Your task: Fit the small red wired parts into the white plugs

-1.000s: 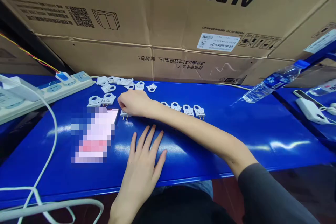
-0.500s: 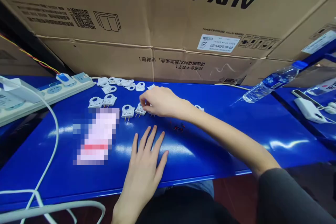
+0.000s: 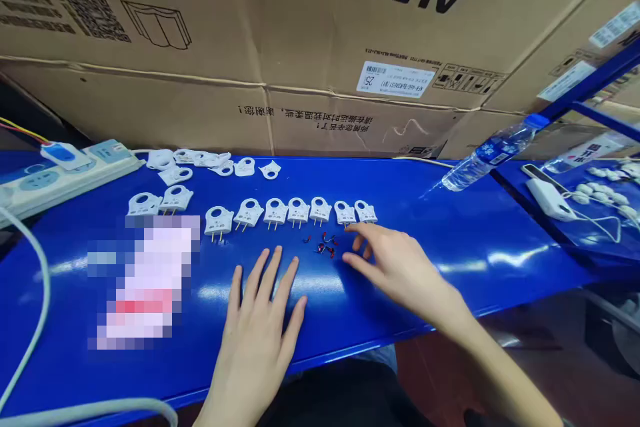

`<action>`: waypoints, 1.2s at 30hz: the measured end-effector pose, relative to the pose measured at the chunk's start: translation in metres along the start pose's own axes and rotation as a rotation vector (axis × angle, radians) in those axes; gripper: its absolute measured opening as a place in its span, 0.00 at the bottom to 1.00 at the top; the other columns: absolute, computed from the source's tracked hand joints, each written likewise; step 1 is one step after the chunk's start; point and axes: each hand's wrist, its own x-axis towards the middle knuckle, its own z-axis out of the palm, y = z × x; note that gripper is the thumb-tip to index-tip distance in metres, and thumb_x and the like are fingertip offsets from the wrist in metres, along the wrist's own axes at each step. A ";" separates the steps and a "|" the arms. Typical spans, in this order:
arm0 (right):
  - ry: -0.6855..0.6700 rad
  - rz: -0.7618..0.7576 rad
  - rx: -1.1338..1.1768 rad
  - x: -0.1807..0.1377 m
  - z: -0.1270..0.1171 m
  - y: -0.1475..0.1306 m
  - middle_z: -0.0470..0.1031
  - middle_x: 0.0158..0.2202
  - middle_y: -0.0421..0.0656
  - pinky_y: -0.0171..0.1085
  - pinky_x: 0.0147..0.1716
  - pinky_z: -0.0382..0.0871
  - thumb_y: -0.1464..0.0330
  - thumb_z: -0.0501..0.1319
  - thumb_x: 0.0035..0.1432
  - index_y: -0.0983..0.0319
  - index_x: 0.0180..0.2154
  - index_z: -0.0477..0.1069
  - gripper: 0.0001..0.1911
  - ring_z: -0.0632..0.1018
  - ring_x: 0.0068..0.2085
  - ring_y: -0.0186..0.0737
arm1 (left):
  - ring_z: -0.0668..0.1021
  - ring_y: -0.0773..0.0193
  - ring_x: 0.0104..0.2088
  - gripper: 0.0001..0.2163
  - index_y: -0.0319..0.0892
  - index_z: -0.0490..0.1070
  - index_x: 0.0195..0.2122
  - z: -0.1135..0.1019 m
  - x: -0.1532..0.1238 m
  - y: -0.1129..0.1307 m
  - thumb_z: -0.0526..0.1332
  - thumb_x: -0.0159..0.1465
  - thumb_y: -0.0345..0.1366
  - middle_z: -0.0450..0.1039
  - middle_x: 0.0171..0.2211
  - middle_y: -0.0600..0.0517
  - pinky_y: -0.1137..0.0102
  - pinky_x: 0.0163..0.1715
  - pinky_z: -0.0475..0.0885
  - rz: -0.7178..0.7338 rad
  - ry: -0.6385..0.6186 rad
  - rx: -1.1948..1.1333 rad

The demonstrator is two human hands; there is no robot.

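Observation:
My left hand lies flat on the blue table, fingers spread, holding nothing. My right hand hovers low over the table with its fingers apart and empty, just right of a small heap of tiny red and dark parts. Behind both hands stands a row of several white two-pin plug pieces. Two more plug pieces sit further left. A loose cluster of white plug shells lies at the back left.
A big cardboard box walls off the back. A white power strip and a grey cable are at the left. A blurred patch covers something left of my hand. A water bottle and white parts lie right.
My right hand has drawn back from the left end of the plug row, across it to the right and toward me, uncovering the whole row and the small red parts. The left hand stayed flat.

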 end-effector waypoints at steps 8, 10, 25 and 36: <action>0.258 0.206 0.138 -0.010 0.066 -0.025 0.79 0.45 0.47 0.41 0.36 0.72 0.67 0.58 0.70 0.61 0.58 0.72 0.18 0.81 0.40 0.45 | 0.60 0.50 0.74 0.27 0.45 0.56 0.73 0.000 -0.001 -0.003 0.53 0.74 0.42 0.60 0.73 0.45 0.46 0.73 0.51 0.047 0.019 0.030; 0.267 0.191 0.168 -0.003 0.068 -0.036 0.80 0.47 0.47 0.41 0.38 0.74 0.68 0.58 0.70 0.61 0.57 0.73 0.16 0.82 0.42 0.45 | 0.60 0.50 0.74 0.26 0.44 0.57 0.72 -0.001 0.000 -0.002 0.53 0.74 0.42 0.61 0.73 0.44 0.46 0.73 0.51 0.034 0.011 0.023; 0.295 -0.104 0.030 -0.040 0.079 -0.006 0.72 0.64 0.51 0.55 0.60 0.72 0.63 0.52 0.76 0.60 0.67 0.66 0.23 0.72 0.65 0.54 | 0.58 0.51 0.75 0.27 0.44 0.55 0.74 0.000 0.003 0.001 0.52 0.75 0.42 0.58 0.74 0.44 0.49 0.74 0.47 0.007 0.008 0.019; 0.229 -0.167 -0.064 -0.034 0.088 -0.006 0.52 0.76 0.52 0.58 0.73 0.56 0.59 0.49 0.77 0.66 0.75 0.50 0.33 0.52 0.77 0.52 | 0.58 0.41 0.74 0.30 0.43 0.56 0.72 -0.004 0.021 -0.021 0.52 0.74 0.52 0.52 0.75 0.37 0.43 0.68 0.61 -0.127 0.041 -0.003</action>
